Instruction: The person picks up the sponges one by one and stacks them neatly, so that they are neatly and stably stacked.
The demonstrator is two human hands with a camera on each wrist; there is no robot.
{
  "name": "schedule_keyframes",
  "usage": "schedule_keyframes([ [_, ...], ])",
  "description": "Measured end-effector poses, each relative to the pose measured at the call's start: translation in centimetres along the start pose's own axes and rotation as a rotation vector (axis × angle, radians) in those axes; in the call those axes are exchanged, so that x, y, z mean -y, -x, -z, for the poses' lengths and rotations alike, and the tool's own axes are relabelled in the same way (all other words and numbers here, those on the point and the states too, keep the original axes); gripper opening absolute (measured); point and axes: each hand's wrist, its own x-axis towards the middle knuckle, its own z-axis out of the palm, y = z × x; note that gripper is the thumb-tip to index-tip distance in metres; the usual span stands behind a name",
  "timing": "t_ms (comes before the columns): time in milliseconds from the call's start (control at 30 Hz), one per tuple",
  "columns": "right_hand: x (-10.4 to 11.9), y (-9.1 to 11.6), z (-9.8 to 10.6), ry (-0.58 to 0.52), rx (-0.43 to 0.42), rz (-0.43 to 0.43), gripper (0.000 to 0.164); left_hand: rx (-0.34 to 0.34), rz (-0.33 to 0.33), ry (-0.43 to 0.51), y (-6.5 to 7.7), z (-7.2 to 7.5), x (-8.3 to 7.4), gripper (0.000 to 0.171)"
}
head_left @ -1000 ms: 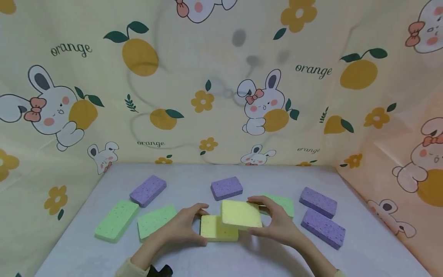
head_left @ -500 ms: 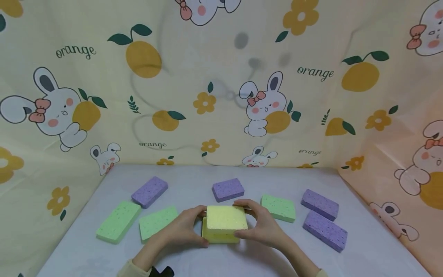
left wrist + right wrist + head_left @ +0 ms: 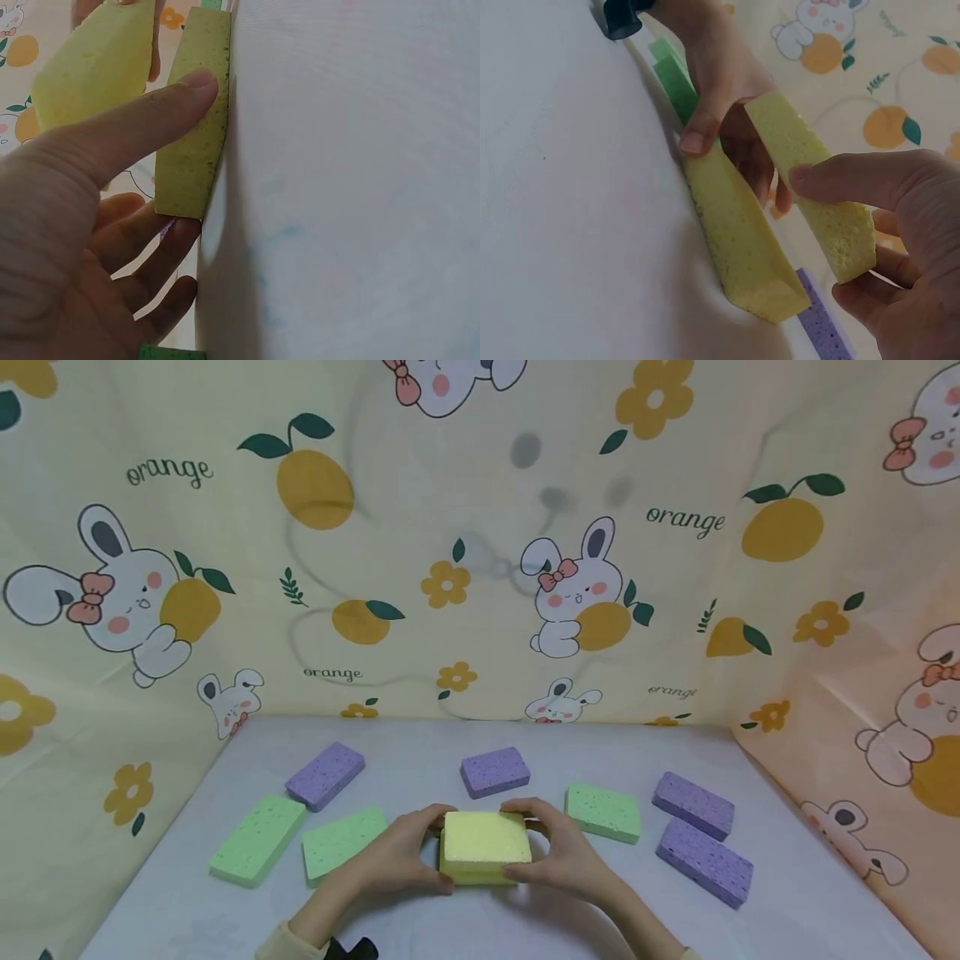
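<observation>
Two yellow sponges are at the table's middle. My left hand (image 3: pixel 401 852) holds the lower yellow sponge (image 3: pixel 184 161) by its left end, thumb on its near side. That sponge rests on the table. My right hand (image 3: pixel 564 850) pinches the upper yellow sponge (image 3: pixel 486 837) between thumb and fingers, right over the lower one. From the head view the two look nearly aligned, but the right wrist view shows a gap between the upper sponge (image 3: pixel 847 244) and the lower sponge (image 3: pixel 742 240). Fingers behind the sponges are partly hidden.
Left of the hands lie two green sponges, one outer (image 3: pixel 258 842) and one inner (image 3: pixel 341 839), with a purple sponge (image 3: pixel 326 777) behind. Another purple sponge (image 3: pixel 495 772) is at the back. A green sponge (image 3: pixel 603 812) and two purple sponges, including the nearer one (image 3: pixel 705 862), lie right.
My right hand has brought the upper yellow sponge left and down over the lower one. The left hand keeps its hold at the same place. The head view has shifted slightly.
</observation>
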Motion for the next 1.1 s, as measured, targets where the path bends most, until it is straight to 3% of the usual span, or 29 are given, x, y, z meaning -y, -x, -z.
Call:
schedule_keyframes([
  [200, -0.4, -0.1, -0.7, 0.034, 0.008, -0.035, 0.073, 0.002, -0.008, -0.030, 0.0, 0.0, 0.1, 0.099],
  [500, -1.2, -0.2, -1.1, 0.095, -0.007, -0.018, 0.073, 0.005, 0.015, -0.029, -0.1, 0.0, 0.2, 0.100],
  [1100, -1.2, -0.3, -1.3, 0.091, 0.035, -0.026, 0.075, -0.003, -0.001, -0.078, 0.1, 0.0, 0.2, 0.105],
])
